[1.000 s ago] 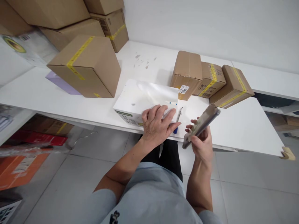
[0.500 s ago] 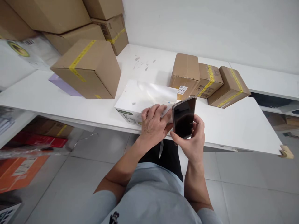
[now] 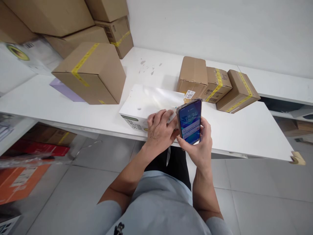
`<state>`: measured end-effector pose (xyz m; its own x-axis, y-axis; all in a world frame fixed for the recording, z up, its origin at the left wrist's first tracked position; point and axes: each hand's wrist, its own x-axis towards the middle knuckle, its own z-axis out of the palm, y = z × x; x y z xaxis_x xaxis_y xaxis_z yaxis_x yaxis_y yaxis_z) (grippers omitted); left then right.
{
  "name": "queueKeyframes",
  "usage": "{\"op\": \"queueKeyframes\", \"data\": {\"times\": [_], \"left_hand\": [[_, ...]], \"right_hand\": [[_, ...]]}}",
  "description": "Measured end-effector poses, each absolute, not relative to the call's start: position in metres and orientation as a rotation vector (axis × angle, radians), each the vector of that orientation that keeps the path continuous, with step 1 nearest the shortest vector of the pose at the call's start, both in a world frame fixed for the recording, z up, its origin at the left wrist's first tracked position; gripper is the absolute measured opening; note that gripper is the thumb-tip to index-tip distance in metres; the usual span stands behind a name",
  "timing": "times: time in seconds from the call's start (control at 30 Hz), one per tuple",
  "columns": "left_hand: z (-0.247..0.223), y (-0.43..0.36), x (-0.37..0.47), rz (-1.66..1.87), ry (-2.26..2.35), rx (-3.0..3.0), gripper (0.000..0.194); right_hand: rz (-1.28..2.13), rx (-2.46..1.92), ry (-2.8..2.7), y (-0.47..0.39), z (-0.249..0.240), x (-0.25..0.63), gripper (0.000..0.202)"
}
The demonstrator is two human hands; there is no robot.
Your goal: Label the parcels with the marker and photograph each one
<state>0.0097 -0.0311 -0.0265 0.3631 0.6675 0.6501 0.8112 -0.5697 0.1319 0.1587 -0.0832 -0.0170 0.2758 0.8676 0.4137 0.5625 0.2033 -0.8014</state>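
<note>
My right hand [image 3: 199, 143] is closed round a smartphone [image 3: 189, 122], held tilted upright over the front edge of the white table. Its screen is lit and shows a lock screen with the time. Just to the left, my left hand [image 3: 160, 130] rests against a white box [image 3: 149, 99] with its fingers apart and curved, palm down. Its thumb and index fingertips come close to the phone's left side; whether they touch it I cannot tell. The box has a green label and dark print on its front, partly covered by my left hand.
A large taped carton [image 3: 93, 73] stands on the table at left, on a purple box [image 3: 66, 89]. More cartons [image 3: 119, 36] are stacked behind it. Three brown cartons [image 3: 193, 73] stand at the right rear. Under the table at left lies an orange box [image 3: 24, 182].
The phone's screen has gone from dark to lit. My right hand and the phone have shifted slightly left; my left hand stays on the white box.
</note>
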Motion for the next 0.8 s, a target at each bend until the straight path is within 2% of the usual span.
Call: {"op": "queueKeyframes", "data": {"times": [0.5, 0.7, 0.8], "left_hand": [[-0.0257, -0.0315, 0.0098, -0.979, -1.328, -2.4, 0.042], [-0.0261, -0.032, 0.0092, -0.958, -1.351, -2.431, 0.048], [-0.0262, -0.0315, 0.0096, -0.959, -1.337, -2.405, 0.044]], "right_hand": [[0.293, -1.505, -1.45, -0.0779, -0.0142, 0.1603, 0.08], [0.303, -1.469, -1.474, -0.0771, -0.0168, 0.1594, 0.079], [0.322, -1.448, -1.468, -0.0767, -0.0184, 0.1591, 0.081]]}}
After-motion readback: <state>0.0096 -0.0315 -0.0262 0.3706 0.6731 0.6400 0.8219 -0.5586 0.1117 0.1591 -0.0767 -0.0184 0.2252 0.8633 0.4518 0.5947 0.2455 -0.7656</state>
